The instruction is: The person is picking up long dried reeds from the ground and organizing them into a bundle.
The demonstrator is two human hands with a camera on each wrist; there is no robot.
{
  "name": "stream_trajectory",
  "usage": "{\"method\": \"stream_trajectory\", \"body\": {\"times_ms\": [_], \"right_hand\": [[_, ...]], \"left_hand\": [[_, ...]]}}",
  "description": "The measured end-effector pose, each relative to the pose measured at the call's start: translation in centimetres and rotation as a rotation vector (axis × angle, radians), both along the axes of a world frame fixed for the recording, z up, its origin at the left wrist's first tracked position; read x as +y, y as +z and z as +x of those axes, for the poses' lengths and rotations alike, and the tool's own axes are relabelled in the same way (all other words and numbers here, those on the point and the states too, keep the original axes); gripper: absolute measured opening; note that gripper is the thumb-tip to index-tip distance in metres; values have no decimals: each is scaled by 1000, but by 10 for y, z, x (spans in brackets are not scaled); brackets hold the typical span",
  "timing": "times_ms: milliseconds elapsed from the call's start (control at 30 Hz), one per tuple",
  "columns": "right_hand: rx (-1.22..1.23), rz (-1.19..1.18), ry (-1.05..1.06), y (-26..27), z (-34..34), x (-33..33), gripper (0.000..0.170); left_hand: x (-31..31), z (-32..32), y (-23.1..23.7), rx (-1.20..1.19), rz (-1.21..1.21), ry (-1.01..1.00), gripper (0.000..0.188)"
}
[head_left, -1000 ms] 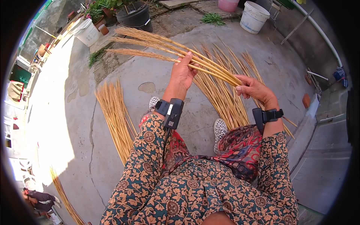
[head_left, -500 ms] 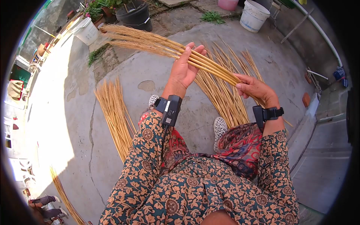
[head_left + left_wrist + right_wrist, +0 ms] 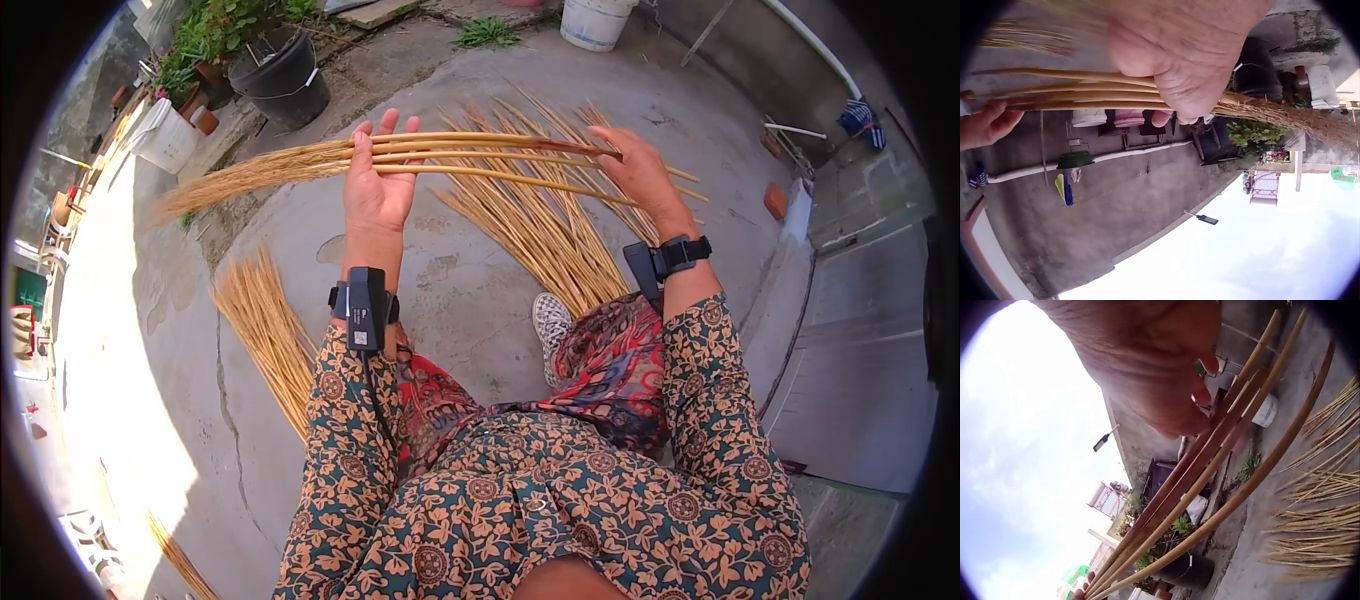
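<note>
My left hand [image 3: 378, 190] holds several long yellow reed stalks [image 3: 500, 155] across its palm, thumb over them and other fingers pointing up. Their feathery plumes [image 3: 250, 172] stretch out to the left. On the upper stalk lies a dry brown leaf sheath [image 3: 560, 146]. My right hand [image 3: 645, 175] pinches that sheath near its right end, also visible in the right wrist view, where the sheath [image 3: 1197, 450] runs along the stalks. Bare stalk ends stick out past the right hand. In the left wrist view the stalks [image 3: 1110, 95] fan slightly apart between both hands.
A spread pile of reeds [image 3: 540, 220] lies on the concrete ahead, right of centre. Another bundle [image 3: 265, 330] is beside my left arm. Further off stand a black bucket [image 3: 285, 85], white buckets [image 3: 165, 137] and potted plants [image 3: 215, 40]. A brick [image 3: 775, 200] lies at right.
The stalks have swung nearly level and the left hand has moved left with them. The right hand has shifted from gripping the gathered stalk ends to the brown sheath. The head view has turned.
</note>
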State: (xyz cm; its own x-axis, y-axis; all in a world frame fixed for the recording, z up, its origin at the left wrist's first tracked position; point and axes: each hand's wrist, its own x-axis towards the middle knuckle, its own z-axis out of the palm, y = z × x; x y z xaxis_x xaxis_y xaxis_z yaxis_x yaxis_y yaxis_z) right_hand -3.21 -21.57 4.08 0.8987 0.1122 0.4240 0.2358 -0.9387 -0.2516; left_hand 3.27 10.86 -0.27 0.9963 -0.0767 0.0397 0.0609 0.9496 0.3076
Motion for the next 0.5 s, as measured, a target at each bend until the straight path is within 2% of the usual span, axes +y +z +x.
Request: {"method": "stream_trajectory", "body": {"times_ms": [100,200,267,333,433,500], "right_hand": [[-236,-53,-105,-6,10,-11,36],[-163,89,-33,1,6,10,34],[-243,-74,54,7,1,30,33],[-117,57,194,6,3,43,28],[-414,-84,140,9,3,58,25],[-274,-122,86,5,5,51,26]], "left_hand": [[6,6,-5,77,14,79,23],[8,11,-8,123,13,120,23],[9,10,-9,136,26,116,23],[9,12,-9,127,30,103,22],[6,10,-8,123,45,85,21],[4,8,-7,116,49,70,20]]}}
